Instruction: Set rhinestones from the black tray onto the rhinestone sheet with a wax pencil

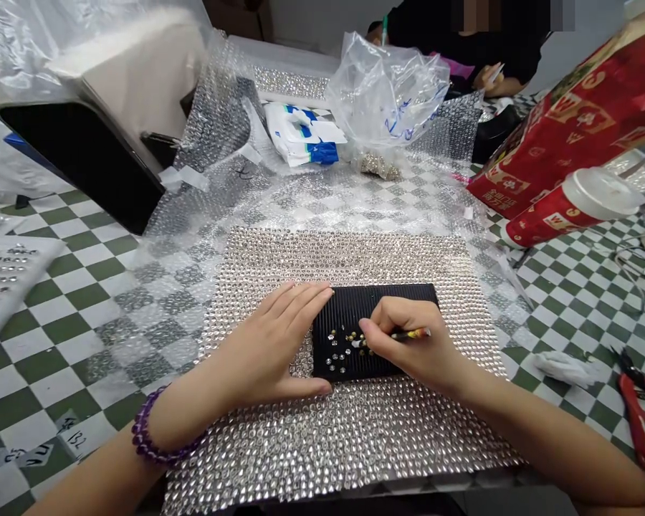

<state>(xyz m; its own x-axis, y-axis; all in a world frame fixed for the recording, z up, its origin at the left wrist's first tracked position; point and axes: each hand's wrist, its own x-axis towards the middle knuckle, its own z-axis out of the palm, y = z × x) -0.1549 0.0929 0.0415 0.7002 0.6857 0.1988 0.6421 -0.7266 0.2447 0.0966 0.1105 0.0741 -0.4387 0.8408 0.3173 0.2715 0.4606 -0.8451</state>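
Note:
A black ridged tray (349, 308) lies on a sheet covered in rows of rhinestones (322, 437). Several loose rhinestones (337, 358), some clear and some gold-coloured, are scattered over the tray's lower left part. My left hand (279, 337) rests flat with its fingers stretched, the fingertips and thumb at the tray's left edge. In a pinch, my right hand (408, 337) holds a slim pencil-like stick (416, 334) with a patterned end. Its pale tip points down among the stones; whether it touches one I cannot tell.
Bubble wrap (193, 229) spreads under the sheet. Behind stand a pack of wipes (301, 136) and a plastic bag (390, 93). At left leans a dark-screened device (80, 158). A red bag (575, 122), lidded cup (564, 208) and red-handled pliers (637, 423) lie right. Another person's hand (491, 80) shows behind.

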